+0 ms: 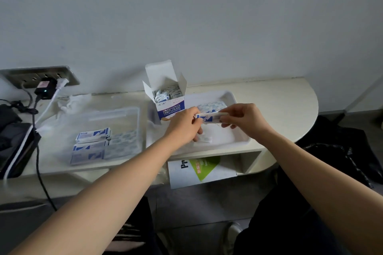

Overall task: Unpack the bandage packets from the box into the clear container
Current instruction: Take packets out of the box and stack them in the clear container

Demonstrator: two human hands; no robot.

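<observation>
Pinching a stack of bandage packets by its ends, my left hand and right hand hold it above the white tray.

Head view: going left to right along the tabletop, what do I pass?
From the left: black charger → clear container → bandage box → left hand → held bandage packet → right hand. The white tray spans under the box and hands, so it is left out.
</observation>
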